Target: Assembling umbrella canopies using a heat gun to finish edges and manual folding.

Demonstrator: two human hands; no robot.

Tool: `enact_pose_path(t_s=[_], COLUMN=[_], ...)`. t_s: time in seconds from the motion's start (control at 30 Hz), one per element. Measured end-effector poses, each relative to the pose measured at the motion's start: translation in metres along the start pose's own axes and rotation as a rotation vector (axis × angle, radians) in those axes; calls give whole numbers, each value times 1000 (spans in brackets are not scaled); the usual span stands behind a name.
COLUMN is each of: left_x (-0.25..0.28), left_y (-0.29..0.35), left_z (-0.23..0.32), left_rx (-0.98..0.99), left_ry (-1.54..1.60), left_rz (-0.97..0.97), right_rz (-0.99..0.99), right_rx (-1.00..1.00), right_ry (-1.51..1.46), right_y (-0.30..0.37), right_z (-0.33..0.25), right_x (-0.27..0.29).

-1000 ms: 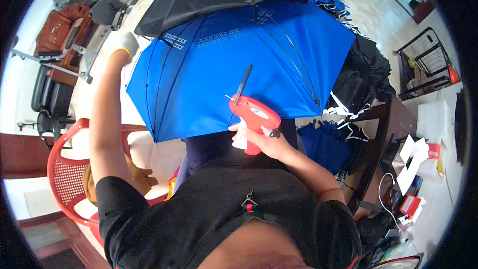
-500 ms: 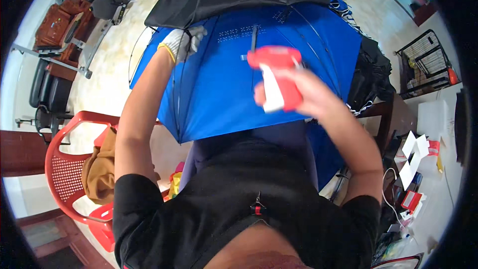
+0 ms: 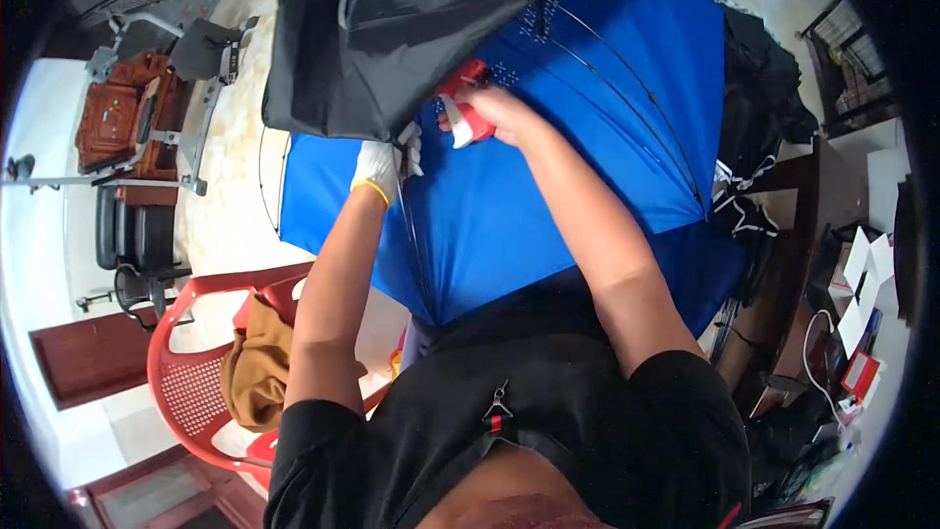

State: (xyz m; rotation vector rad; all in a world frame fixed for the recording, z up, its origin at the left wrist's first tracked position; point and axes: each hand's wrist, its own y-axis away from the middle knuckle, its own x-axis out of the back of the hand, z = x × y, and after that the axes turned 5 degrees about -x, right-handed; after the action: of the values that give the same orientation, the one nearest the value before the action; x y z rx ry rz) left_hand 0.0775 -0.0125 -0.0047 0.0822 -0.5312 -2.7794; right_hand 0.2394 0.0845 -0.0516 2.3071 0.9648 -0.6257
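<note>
At the left we see a red plastic chair (image 3: 199,397) with a brown cloth (image 3: 257,367) slumped over its seat, perhaps parked there to be out of the way. Next comes the left hand (image 3: 378,168), in a white glove with a yellow cuff; its fingers gather at a thin rib (image 3: 415,235) under the edge of the black cloth (image 3: 411,49), but the cloth hides part of them, so we cannot tell whether they are clamped on anything. We judge the glove guards the skin near the ribs. The blue umbrella (image 3: 509,216) lies spread before the body, reaching toward the lap, which likely keeps it within easy reach, with the black cloth draped over its far left part. Just beside the gloved hand, the right hand (image 3: 507,110), bare, is closed around the grip of a red and white tool (image 3: 477,124); the tool's front end meets the black cloth's edge, where we cannot make out its tip. Farther right, we find a black heap (image 3: 769,88) bunched up beside the blue umbrella.
</note>
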Motion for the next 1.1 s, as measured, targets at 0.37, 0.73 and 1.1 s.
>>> enact_pose_path(t_s=[0.37,0.73,1.1], left_x=[-17,-15,-14], left_y=[-40,-40,-49], left_z=[-16,-18,-25], left_rx=[47,56,59], left_ry=[-30,-62,-76], left_rz=[-26,16,-35], right_rz=[425,171,80], right_rx=[276,175,94], right_ry=[481,-13,-83], right_y=[-23,-13,-23], right_z=[40,32,31], right_x=[10,14,23])
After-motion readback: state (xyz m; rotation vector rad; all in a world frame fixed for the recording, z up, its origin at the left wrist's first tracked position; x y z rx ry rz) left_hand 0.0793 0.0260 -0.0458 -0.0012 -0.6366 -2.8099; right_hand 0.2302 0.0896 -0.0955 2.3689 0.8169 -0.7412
